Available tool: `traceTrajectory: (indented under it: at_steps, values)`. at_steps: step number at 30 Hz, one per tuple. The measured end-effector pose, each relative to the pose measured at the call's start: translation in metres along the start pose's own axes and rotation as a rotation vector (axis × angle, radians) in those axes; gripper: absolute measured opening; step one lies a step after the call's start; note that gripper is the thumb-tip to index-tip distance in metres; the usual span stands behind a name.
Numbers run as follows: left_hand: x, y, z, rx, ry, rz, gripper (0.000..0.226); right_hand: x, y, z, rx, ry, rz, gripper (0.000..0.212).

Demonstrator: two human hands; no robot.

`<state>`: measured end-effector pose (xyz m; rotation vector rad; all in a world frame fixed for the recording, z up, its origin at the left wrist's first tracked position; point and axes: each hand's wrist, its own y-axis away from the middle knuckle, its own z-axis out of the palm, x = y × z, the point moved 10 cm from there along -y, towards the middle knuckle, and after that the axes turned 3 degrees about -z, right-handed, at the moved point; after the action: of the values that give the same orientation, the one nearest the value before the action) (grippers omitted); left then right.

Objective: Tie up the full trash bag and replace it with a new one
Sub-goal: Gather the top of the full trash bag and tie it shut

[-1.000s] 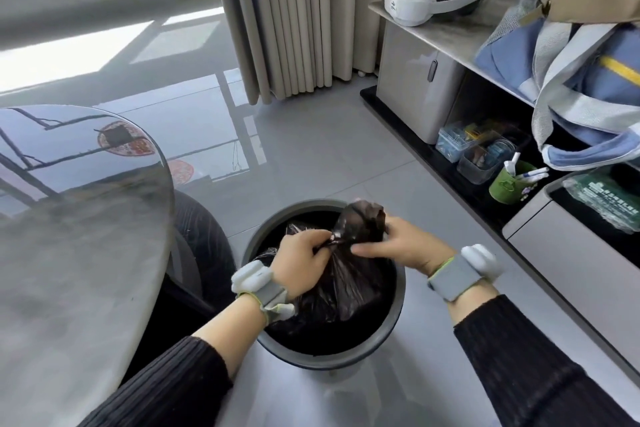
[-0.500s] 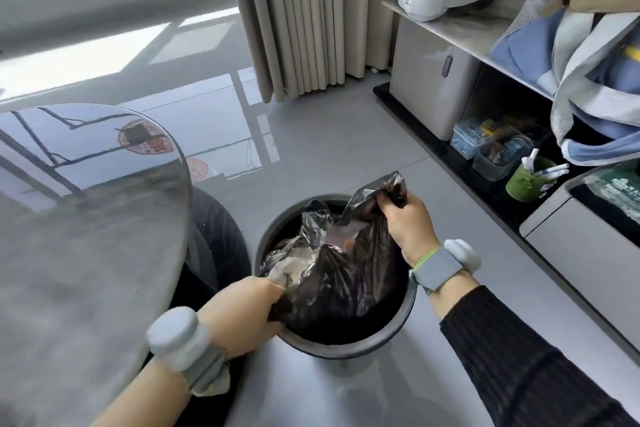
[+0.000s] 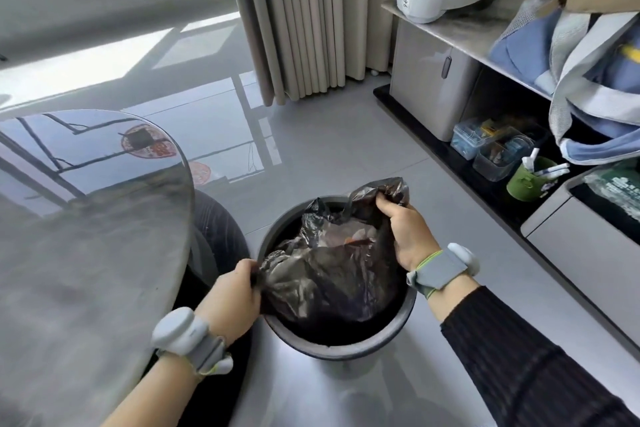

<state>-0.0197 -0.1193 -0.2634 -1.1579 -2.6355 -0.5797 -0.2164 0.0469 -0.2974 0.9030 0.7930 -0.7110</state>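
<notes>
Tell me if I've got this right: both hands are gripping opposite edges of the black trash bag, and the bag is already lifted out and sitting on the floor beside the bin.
Not quite. The left hand and right hand do grip opposite edges of the black trash bag, but the head view shows the bag still sitting inside the bin, not on the floor beside it.

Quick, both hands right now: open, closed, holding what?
Left hand: closed, gripping the near-left edge of the trash bag.
Right hand: closed, gripping the bag's far-right edge, raised above the bin.
</notes>
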Motion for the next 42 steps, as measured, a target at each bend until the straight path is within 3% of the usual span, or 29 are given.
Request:
traceTrajectory:
  at_steps: [2,4,8,11,12,17,20,23,25,27,30,32,34,36,39,40,42]
  values:
    - [0.003,-0.009,-0.016,0.119,-0.036,0.038,0.019,0.009,0.003,0.01,-0.081,0.048,0.03,0.018]
    - [0.003,-0.014,-0.023,0.092,0.059,0.071,0.027,0.01,0.005,0.019,-0.169,0.112,0.002,0.024]
    - [0.005,-0.012,-0.016,0.056,0.731,0.067,0.019,-0.003,0.013,0.043,-0.376,0.676,-0.26,0.022]
    - [0.021,-0.012,0.011,-0.087,1.272,0.047,0.028,0.029,0.025,0.067,-0.547,1.051,-0.259,0.084]
    - [0.028,-0.014,0.015,-0.114,1.399,0.041,0.034,0.042,0.029,0.075,-0.586,1.148,-0.241,0.092]
    - [0.025,-0.036,0.033,0.037,1.579,-0.152,0.029,0.07,0.042,0.093,-0.563,1.548,-0.434,0.043]
    - [0.016,-0.048,0.042,0.159,1.588,-0.322,0.027,0.076,0.049,0.1,-0.554,1.741,-0.576,0.033]
    - [0.008,-0.059,0.043,0.182,1.442,-0.414,0.029,0.068,0.04,0.092,-0.52,1.6,-0.45,0.031]
    - [0.011,-0.061,0.039,0.188,1.325,-0.374,0.028,0.05,0.029,0.078,-0.403,1.25,-0.333,0.024]
    - [0.02,-0.058,0.03,0.191,1.225,-0.273,0.028,0.044,0.025,0.071,-0.359,0.919,-0.233,0.034]
    - [0.048,-0.05,0.014,0.186,1.036,-0.009,0.024,0.059,0.031,0.086,-0.517,0.736,-0.142,0.05]
    - [0.063,-0.043,0.005,0.173,0.871,0.131,0.021,0.057,0.033,0.088,-0.504,0.641,-0.194,0.037]
    - [0.069,-0.039,0.003,0.161,0.773,0.21,0.02,0.046,0.032,0.081,-0.388,0.635,-0.275,0.019]
    - [0.07,-0.037,0.012,0.042,0.882,0.246,0.012,0.042,0.03,0.075,-0.336,0.65,-0.301,0.011]
    - [0.075,-0.036,0.039,-0.345,1.288,0.223,0.05,0.032,0.03,0.071,-0.335,0.562,-0.296,0.008]
    - [0.076,-0.037,0.045,-0.426,1.253,0.241,0.054,0.026,0.028,0.068,-0.314,0.548,-0.309,0.008]
    - [0.079,-0.038,0.049,-0.468,0.941,0.345,0.04,0.017,0.026,0.062,-0.279,0.568,-0.344,0.017]
